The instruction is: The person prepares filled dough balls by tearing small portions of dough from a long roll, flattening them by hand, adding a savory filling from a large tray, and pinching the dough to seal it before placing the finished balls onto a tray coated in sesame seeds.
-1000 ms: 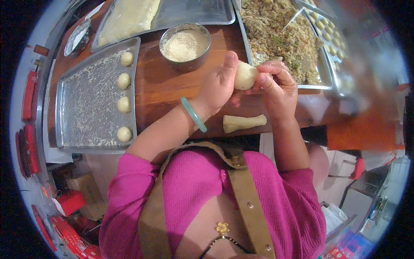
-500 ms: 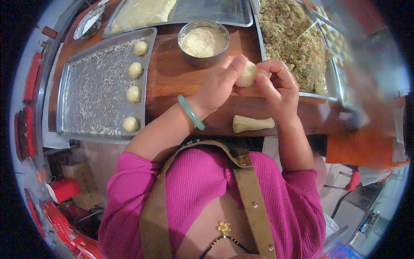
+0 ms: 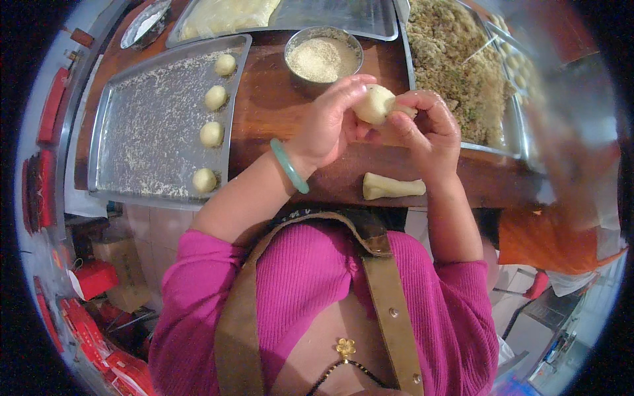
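Note:
A smooth, pale dough ball [image 3: 375, 104] is held between both hands above the wooden table. My left hand [image 3: 330, 124], with a green bangle at its wrist, cups the ball from the left, its thumb along the top. From the right, my right hand [image 3: 432, 135] pinches a small neck of dough at the ball's side between thumb and curled forefinger. Some of my left fingers are hidden under the ball. Nearer to me, a short dough log [image 3: 393, 187] lies on the table below my right hand.
At the left, a floured metal tray [image 3: 152, 132] holds a column of several dough balls [image 3: 211, 134]. A steel bowl of pale crumbs [image 3: 323, 58] stands beyond my hands. Crumbly brown filling [image 3: 449, 72] heaps in a tray at the right. A dough sheet [image 3: 231, 14] lies in the far tray.
My left hand has loosened and drawn slightly left, baring more of the dough ball. My right hand keeps its pinch. The whole view has shifted a little.

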The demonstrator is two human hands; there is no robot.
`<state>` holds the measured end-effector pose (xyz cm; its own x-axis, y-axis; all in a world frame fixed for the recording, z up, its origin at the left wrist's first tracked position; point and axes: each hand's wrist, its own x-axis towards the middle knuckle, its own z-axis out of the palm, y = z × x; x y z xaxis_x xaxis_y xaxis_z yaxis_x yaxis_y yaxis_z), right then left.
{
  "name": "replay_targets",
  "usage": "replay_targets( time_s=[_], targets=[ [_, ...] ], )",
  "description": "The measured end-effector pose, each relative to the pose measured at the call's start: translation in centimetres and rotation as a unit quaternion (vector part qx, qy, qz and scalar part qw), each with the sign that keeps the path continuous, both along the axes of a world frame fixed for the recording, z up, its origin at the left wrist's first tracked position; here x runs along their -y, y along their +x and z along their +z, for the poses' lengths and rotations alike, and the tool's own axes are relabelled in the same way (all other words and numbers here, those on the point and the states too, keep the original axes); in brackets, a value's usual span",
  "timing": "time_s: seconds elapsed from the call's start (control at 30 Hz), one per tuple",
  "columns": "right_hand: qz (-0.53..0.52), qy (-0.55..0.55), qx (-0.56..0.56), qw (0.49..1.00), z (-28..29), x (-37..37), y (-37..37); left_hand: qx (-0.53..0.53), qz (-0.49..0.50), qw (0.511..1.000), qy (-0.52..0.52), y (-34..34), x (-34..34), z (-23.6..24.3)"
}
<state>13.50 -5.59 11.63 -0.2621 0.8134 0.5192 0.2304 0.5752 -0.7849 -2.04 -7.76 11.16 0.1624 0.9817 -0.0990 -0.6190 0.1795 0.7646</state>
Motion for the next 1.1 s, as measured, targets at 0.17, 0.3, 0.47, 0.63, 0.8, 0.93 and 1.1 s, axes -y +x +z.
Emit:
replay_targets(
  time_s=[0.17, 0.3, 0.47, 0.63, 0.8, 0.93, 1.1],
  targets=[
    [0.009, 0.081, 0.033, 0.996, -0.4, 0.0, -0.8, -0.145, -0.016, 0.989, 0.030, -0.4, 0.4, -0.9],
    [0.001, 0.061, 0.072, 0.995, 0.1, 0.0, -1.0, -0.027, -0.080, 0.996, -0.021, -1.0, -0.5, -2.1],
    [-0.003, 0.027, 0.105, 0.994, 0.1, -0.4, -0.9, -0.045, 0.018, 0.999, 0.007, -1.3, 0.5, -1.5],
    [-0.001, 0.123, 0.148, 0.981, -0.5, -0.2, -1.7, -0.120, -0.013, 0.993, -0.020, -1.0, 0.3, -2.7],
    [0.009, 0.057, 0.129, 0.990, -0.3, -0.8, -1.4, 0.041, -0.031, 0.998, -0.035, -2.2, 0.3, -3.6],
    [0.032, 0.057, 0.175, 0.982, 0.6, -0.8, -2.7, -0.072, 0.055, 0.996, 0.013, -2.4, 1.1, -2.8],
    [0.102, 0.118, 0.219, 0.963, 0.6, -0.9, -3.6, -0.203, 0.041, 0.978, -0.002, -3.2, 0.9, -3.5]
  ],
)
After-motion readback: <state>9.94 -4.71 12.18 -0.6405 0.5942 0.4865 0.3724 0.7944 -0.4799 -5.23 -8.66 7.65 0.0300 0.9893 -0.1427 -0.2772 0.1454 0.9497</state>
